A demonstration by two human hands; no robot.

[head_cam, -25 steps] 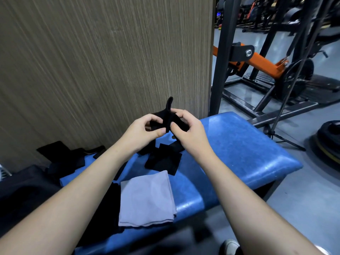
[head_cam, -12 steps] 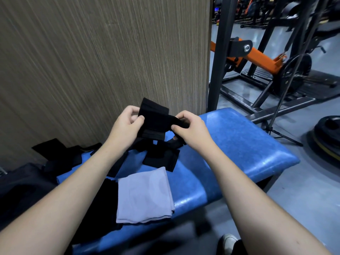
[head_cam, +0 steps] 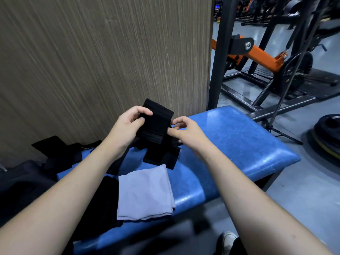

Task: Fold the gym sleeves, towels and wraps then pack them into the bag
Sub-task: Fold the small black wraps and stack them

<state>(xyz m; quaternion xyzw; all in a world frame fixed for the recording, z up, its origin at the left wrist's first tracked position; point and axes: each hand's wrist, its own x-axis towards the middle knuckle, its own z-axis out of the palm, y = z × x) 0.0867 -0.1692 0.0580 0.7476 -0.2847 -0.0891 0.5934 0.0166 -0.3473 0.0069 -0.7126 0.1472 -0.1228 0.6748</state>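
Nearest me, a folded grey towel [head_cam: 145, 192] lay on the blue bench [head_cam: 239, 144], with black cloth [head_cam: 99, 205] to its left. Just beyond sat a folded black piece [head_cam: 161, 157]. Above it, my left hand [head_cam: 127, 126] gripped a black wrap [head_cam: 156, 124], fingers curled over its left edge; my right hand [head_cam: 187, 129] pinched its right edge.

My left grip [head_cam: 131, 124] pinches one edge of the folded black wrap [head_cam: 156, 124] and my right grip [head_cam: 185, 130] pinches the other, above the blue tabletop's [head_cam: 239, 144] far edge. Nearer me lie another black wrap [head_cam: 161, 157] and a folded grey towel [head_cam: 145, 192] (touching black cloth [head_cam: 99, 205]).
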